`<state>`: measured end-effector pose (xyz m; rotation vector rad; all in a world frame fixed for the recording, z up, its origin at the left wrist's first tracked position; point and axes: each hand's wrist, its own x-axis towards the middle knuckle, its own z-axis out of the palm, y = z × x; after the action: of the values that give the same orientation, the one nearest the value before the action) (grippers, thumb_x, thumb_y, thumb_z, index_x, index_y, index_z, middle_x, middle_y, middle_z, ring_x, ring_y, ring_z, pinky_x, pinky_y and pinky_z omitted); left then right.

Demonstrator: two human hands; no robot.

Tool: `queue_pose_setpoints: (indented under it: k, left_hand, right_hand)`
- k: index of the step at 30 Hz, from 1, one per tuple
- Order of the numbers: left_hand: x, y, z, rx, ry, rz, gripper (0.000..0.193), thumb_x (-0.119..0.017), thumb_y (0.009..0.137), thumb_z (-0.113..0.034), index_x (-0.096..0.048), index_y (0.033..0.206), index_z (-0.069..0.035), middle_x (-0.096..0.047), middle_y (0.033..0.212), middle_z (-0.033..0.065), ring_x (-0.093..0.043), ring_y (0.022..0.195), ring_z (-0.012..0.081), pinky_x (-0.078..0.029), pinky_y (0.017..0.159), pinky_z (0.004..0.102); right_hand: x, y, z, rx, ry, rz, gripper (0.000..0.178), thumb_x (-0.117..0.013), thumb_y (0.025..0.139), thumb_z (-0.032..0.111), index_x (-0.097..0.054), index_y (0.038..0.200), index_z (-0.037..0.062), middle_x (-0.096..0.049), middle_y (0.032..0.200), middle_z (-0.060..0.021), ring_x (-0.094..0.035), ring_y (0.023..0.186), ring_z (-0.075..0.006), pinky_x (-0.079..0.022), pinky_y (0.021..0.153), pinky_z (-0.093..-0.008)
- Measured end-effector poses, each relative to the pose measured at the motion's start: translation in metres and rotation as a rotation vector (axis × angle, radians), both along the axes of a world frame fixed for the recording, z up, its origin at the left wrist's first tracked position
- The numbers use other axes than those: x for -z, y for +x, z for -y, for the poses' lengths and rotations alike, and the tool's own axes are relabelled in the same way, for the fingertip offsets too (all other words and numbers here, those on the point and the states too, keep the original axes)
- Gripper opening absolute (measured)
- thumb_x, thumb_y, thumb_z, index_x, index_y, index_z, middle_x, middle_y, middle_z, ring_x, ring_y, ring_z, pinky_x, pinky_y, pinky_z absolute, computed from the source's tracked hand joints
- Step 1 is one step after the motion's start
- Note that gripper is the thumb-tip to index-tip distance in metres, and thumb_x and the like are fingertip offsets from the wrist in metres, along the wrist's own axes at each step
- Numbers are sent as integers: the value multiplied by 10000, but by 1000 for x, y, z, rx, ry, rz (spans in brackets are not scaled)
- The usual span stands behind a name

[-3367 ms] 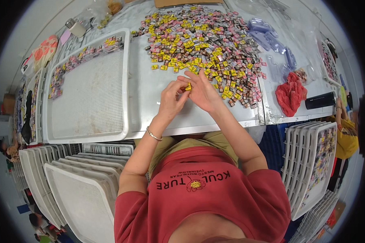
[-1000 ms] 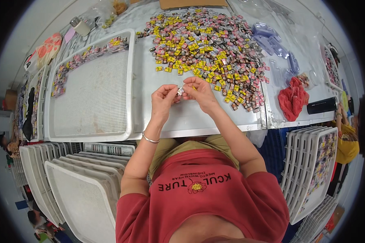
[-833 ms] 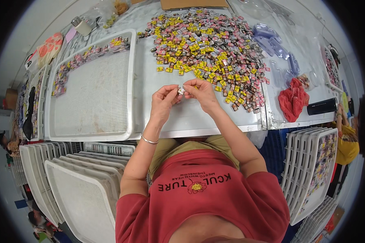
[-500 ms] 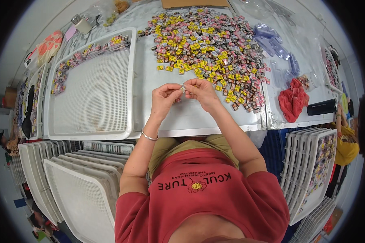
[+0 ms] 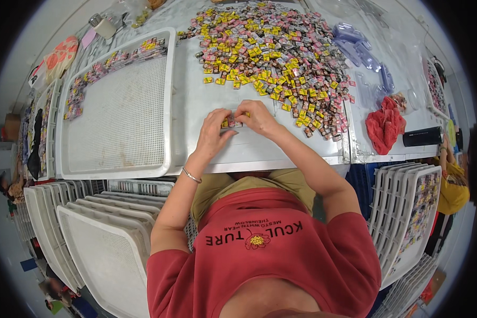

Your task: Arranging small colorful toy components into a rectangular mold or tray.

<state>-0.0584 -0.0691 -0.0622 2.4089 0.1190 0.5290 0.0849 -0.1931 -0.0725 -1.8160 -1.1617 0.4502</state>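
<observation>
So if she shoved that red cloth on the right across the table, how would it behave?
The red cloth lies crumpled in loose folds, so it is probably floppy and would bunch up rather than slide as one piece. It looks light for its bulk. It seems unlikely to roll or break, though it might drag against the black cylinder close beside it.

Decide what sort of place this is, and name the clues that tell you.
Probably a small factory packing bench: a heap of small coloured packets on the metal table, a white mesh tray partly lined with them, and stacked trays below.
</observation>
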Motion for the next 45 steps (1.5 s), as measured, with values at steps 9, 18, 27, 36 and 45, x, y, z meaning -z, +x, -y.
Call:
queue_pose_setpoints:
  k: [9,18,27,36,45]
  left_hand:
    - [-7,-5,-7,7,-126,-38,547,-762,642,-63,-540,1140,-25,-571,1114,152,-547,1032,344,-464,902,406]
    - [-20,5,-3,54,144,-21,413,-732,666,-154,-611,1051,-64,-604,1024,71,-507,946,268,-393,847,372]
    - [-14,9,-15,82,256,-159,210,-658,694,-62,-661,904,-65,-608,946,46,-505,860,253,-389,781,369]
    - [-23,-9,-7,135,167,-95,412,-712,659,-96,-596,1055,-84,-612,946,39,-514,880,250,-397,790,355]
    - [-13,-9,-7,141,87,-64,460,-739,643,-74,-587,1076,-92,-601,979,35,-517,904,240,-405,799,357]
  right_hand:
    - [-16,1,11,115,-102,-195,131,-552,846,90,-673,887,60,-594,831,-60,-593,730,-207,-479,641,-338]
    - [-27,-4,46,278,151,-887,195,-529,892,109,-627,1027,8,-596,863,-24,-567,758,-150,-474,662,-290]
    - [-13,-23,14,78,-101,270,146,-652,748,78,-659,891,49,-569,803,-119,-584,756,-307,-472,673,-389]
    - [-20,-29,20,-15,-130,249,234,-716,717,146,-664,929,63,-581,836,-104,-593,773,-308,-479,682,-407]
    - [-11,-32,24,-26,-190,258,393,-724,694,108,-602,1065,63,-607,882,-100,-594,766,-299,-485,686,-392]
